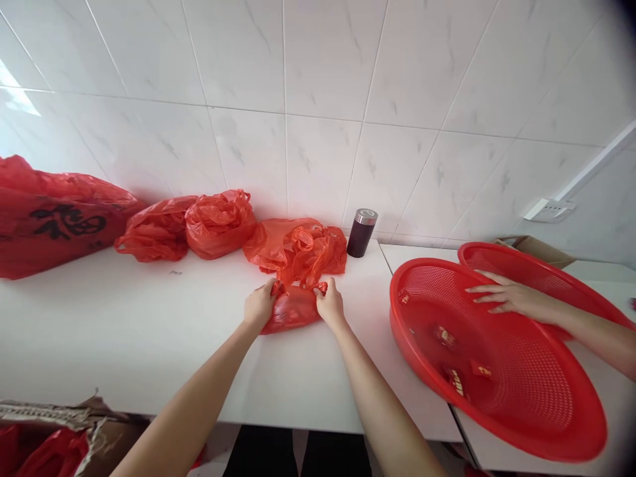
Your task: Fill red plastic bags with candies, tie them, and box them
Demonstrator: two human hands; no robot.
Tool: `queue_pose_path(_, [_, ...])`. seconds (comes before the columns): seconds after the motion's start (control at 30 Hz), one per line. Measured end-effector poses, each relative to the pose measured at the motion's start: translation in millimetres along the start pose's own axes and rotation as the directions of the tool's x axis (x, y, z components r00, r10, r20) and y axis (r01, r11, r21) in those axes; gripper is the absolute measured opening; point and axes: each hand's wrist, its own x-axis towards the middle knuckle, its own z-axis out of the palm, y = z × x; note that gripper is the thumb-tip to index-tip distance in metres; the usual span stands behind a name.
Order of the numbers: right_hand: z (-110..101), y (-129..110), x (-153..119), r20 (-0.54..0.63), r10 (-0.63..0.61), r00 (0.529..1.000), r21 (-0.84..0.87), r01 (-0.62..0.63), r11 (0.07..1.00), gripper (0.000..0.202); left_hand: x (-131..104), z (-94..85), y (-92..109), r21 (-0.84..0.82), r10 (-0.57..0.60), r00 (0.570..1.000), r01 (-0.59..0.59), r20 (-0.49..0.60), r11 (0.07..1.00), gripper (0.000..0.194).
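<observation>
A filled red plastic bag [294,311] lies on the white table before me. My left hand [260,305] is closed round a gathered part of its top at the left. On the opposite side my right hand [330,303] pinches the bag's other top corner. What the bag contains cannot be made out through the plastic. Just behind it, crumpled red plastic bags [303,248] lie loosely spread, close to both hands.
Two more bunched red bags [220,224] and a large red bag with black lettering [64,222] line the wall. A dark tumbler [362,233] stands right of them. Another person's hand [517,298] rests over a big red basket [412,358] holding several small packets. An open carton [106,440] is lower left.
</observation>
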Motion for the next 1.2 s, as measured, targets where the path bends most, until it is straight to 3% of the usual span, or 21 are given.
queue_pose_path(0.27, [16,-5,11,-0.024,0.042,0.999,-0.224,-0.047,0.973,0.018,21,11.5,-8,0.132,0.014,1.0,-0.018,0.025,0.991,0.033])
queue_pose_path(0.53, [25,-5,12,-0.029,0.009,1.0,-0.329,-0.018,0.944,0.021,22,14.9,-11,0.236,0.052,0.997,-0.064,0.057,0.97,0.045])
queue_pose_path(0.73, [26,-3,11,-0.036,-0.03,0.999,-0.37,0.015,0.929,0.021,19,12.5,-7,0.252,0.067,0.995,-0.082,0.069,0.964,0.043])
queue_pose_path(1.03, [20,0,4,-0.027,-0.074,0.997,-0.376,0.059,0.925,0.018,9,13.9,-11,0.096,0.041,0.999,-0.044,0.036,0.994,0.042])
queue_pose_path(1.2, [17,3,-1,-0.047,-0.031,0.998,-0.299,0.015,0.954,0.016,-4,14.1,-15,-0.138,-0.066,0.996,0.058,-0.059,0.989,0.021])
